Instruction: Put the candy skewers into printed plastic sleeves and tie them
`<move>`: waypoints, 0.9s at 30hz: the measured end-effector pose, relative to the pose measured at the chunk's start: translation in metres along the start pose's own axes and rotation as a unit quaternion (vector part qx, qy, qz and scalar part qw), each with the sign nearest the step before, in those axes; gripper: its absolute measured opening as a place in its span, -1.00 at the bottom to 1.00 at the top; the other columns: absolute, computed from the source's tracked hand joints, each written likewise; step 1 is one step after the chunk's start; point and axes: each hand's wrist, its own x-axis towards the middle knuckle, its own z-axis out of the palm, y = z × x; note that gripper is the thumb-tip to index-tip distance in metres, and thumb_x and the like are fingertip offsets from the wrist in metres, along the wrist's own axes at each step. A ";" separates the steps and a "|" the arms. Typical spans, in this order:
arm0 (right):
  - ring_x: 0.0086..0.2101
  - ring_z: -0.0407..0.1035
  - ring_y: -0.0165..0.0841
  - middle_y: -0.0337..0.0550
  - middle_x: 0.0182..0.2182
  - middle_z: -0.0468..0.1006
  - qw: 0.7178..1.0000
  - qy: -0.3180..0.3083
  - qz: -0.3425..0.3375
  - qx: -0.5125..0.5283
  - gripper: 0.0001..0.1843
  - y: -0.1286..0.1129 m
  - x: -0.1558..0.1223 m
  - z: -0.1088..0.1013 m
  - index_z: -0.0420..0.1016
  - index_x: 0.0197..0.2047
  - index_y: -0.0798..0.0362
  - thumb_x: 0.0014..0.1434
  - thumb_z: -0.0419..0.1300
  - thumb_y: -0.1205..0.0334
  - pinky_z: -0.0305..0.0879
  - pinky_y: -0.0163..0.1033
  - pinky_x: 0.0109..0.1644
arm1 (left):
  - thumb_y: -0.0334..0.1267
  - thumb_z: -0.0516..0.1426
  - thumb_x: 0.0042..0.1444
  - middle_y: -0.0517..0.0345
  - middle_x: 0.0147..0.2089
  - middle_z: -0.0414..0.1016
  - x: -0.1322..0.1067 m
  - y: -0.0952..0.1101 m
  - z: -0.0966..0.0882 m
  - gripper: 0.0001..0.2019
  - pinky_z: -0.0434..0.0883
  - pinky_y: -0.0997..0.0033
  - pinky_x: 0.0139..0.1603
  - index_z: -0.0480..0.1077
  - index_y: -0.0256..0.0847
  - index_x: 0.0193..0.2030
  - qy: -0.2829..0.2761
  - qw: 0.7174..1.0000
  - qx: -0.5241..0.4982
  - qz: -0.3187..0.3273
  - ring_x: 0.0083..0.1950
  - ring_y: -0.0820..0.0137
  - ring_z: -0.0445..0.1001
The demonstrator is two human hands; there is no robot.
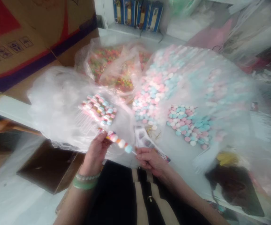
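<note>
1. The left hand (95, 153), with a green bangle (84, 184) and a bead bracelet (87, 177) at the wrist, is closed around the candy skewer (118, 140), apparently to stop its sweets from sliding.
2. The right hand (150, 161) is curled and seems to pinch the skewer's bare stick end, steadying it.
3. The skewer's sweets are chalky, rounded pastel discs threaded in a row.
4. Beyond the skewer, similar finished skewers (98, 109) lie side by side on a crumpled clear plastic bag (56, 103).
5. Right of the skewer, loose pink-and-blue candy discs (187, 126) lie heaped, with a printed paper strip (147, 142) between them and the right hand.
6. Farther past the skewer sits a bag of multicoloured sweets (109, 67).
</note>
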 end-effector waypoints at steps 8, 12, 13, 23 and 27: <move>-0.72 -0.06 -0.59 -0.41 -0.75 0.28 0.996 0.049 -0.036 -0.063 -0.82 -0.002 -0.001 0.005 0.42 -0.47 0.07 -0.09 0.33 0.18 -0.27 -0.39 -0.65 | -0.47 0.03 0.31 0.09 -0.48 0.57 0.000 0.003 0.005 -0.72 0.57 0.35 -0.35 0.45 -0.30 -0.41 0.023 0.997 -0.049 -0.049 -0.46 0.39 0.55; -0.71 -0.04 -0.58 -0.41 -0.74 0.28 0.997 0.046 -0.038 -0.055 -0.82 -0.002 0.000 0.004 0.43 -0.47 0.08 -0.10 0.32 0.19 -0.26 -0.39 -0.64 | -0.43 0.01 0.34 0.10 -0.47 0.58 0.000 0.003 0.005 -0.69 0.58 0.32 -0.34 0.44 -0.28 -0.42 0.024 0.994 -0.077 -0.069 -0.45 0.38 0.57; -0.71 -0.03 -0.58 -0.40 -0.74 0.28 0.997 0.046 -0.039 -0.051 -0.82 -0.002 0.000 0.004 0.43 -0.46 0.08 -0.09 0.32 0.19 -0.26 -0.39 -0.64 | -0.42 0.01 0.35 0.11 -0.46 0.59 0.001 0.003 0.005 -0.69 0.58 0.31 -0.32 0.44 -0.27 -0.41 0.027 0.993 -0.086 -0.072 -0.43 0.37 0.58; -0.71 -0.03 -0.56 -0.42 -0.75 0.26 0.992 0.080 -0.045 -0.086 -0.82 0.000 0.002 0.002 0.41 -0.45 0.06 -0.09 0.30 0.16 -0.23 -0.38 -0.64 | -0.44 0.04 0.31 0.04 -0.38 0.63 0.001 -0.003 0.006 -0.74 0.60 0.25 -0.23 0.48 -0.29 -0.38 -0.024 0.997 -0.060 -0.051 -0.36 0.33 0.61; -0.68 0.01 -0.53 -0.41 -0.72 0.27 0.975 0.101 -0.081 -0.182 -0.88 0.002 0.001 0.001 0.42 -0.45 0.03 -0.03 0.22 0.17 -0.11 -0.37 -0.60 | -0.48 0.10 0.25 0.06 -0.41 0.62 0.001 -0.002 0.005 -0.80 0.60 0.25 -0.23 0.49 -0.31 -0.37 -0.039 0.998 -0.027 -0.045 -0.41 0.35 0.59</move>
